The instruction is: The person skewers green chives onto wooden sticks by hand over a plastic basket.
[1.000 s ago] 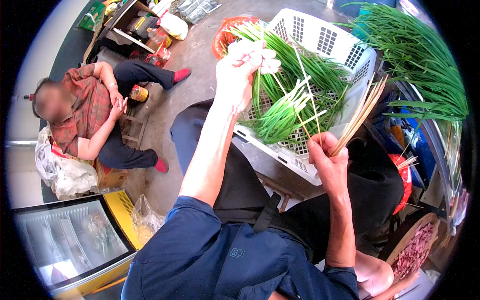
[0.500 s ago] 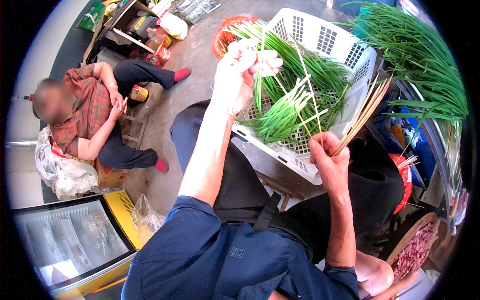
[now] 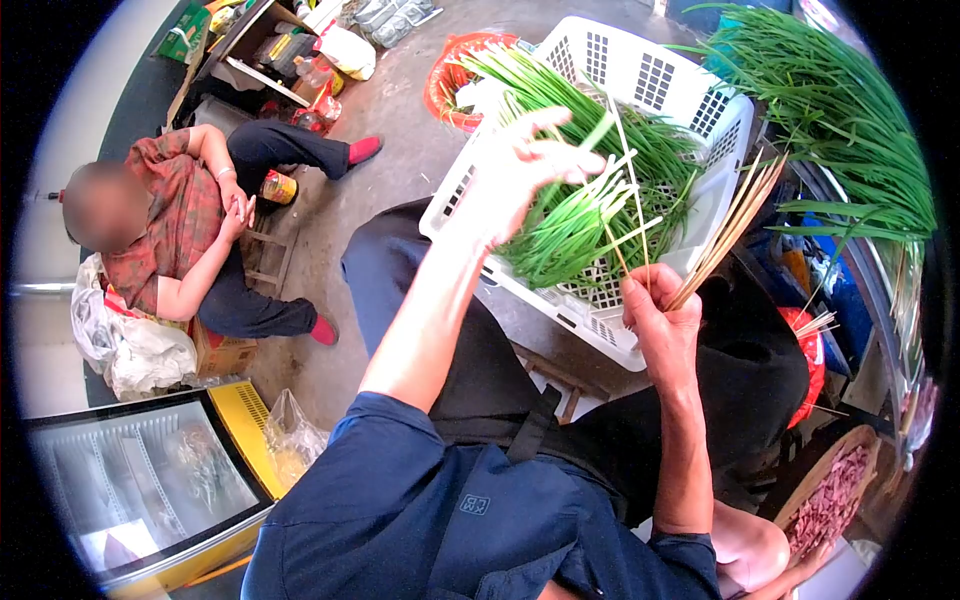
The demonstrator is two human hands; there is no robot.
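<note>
My left hand point(image 3: 525, 180) is over the near-left side of a white plastic basket point(image 3: 655, 78), fingers partly stretched. A pale green chive stalk point(image 3: 598, 132) shows at its fingertips, seemingly pinched between them. My right hand point(image 3: 662, 312) is closed around a bundle of bamboo skewers point(image 3: 738, 225) that fan upward to the right. From its thumb and forefinger a single thin skewer point(image 3: 614, 245) points up toward my left hand. Cut chives point(image 3: 565, 235) lie below my left hand, with longer chives point(image 3: 610, 120) behind them in the basket.
A large heap of chives point(image 3: 820, 110) lies at the upper right. Beyond the basket is a red bowl point(image 3: 436, 88). A seated person point(image 3: 185, 225) is at the left, above a glass-topped yellow freezer point(image 3: 240, 440). A round basket of reddish pieces point(image 3: 828, 495) sits at the lower right.
My left hand has moved down and right, closer to the single skewer, and its fingers have stretched out more. My right hand has hardly moved with its skewers.
</note>
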